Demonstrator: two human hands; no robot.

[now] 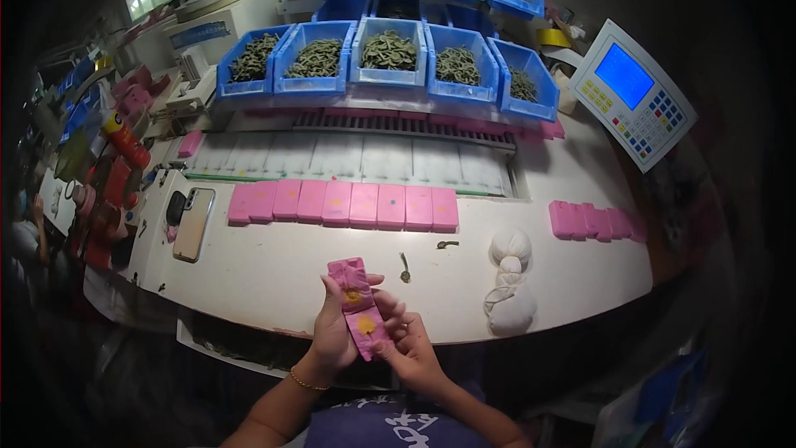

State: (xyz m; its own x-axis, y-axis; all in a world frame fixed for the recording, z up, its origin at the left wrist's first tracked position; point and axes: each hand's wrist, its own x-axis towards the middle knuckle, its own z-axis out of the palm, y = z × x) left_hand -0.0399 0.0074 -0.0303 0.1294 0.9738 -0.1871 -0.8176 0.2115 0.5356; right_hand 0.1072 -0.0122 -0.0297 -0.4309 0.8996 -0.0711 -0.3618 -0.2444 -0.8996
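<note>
Two small pink packets with yellow marks on their faces are held end to end in front of me, over the table's near edge. My left hand is closed around their left side, thumb along the upper packet. Fingers of my right hand grip the lower packet at its right edge and bottom. Just beyond my hands, two curled dried greenish pieces lie on the white table. Farther back stands a row of similar pink packets, pressed side by side.
Blue bins of dried green pieces stand above a slatted grille. A white cloth bundle lies to the right, near more pink packets. A control panel leans at far right. The phone lies left.
</note>
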